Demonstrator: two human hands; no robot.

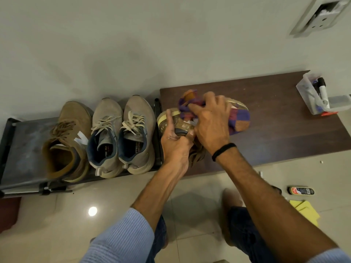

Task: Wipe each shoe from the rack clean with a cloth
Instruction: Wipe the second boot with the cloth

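A brown shoe [181, 125] lies on its side on the dark wooden bench [275, 118], sole turned left. My left hand [175, 143] grips it at the heel end. My right hand [210, 120] clutches a purple and orange checked cloth [240, 118] and presses it on the shoe's side. The cloth hides most of the toe. On the black shoe rack [20, 141] to the left stand its brown partner shoe [68, 141] and a pair of grey laced sneakers [121, 135].
A clear plastic box with markers [319, 95] sits at the bench's right end. On the tiled floor lie a shoe polish bottle [302, 191] and a yellow cloth [305, 211]. A wall socket [321, 15] is at the top right. My knees are below.
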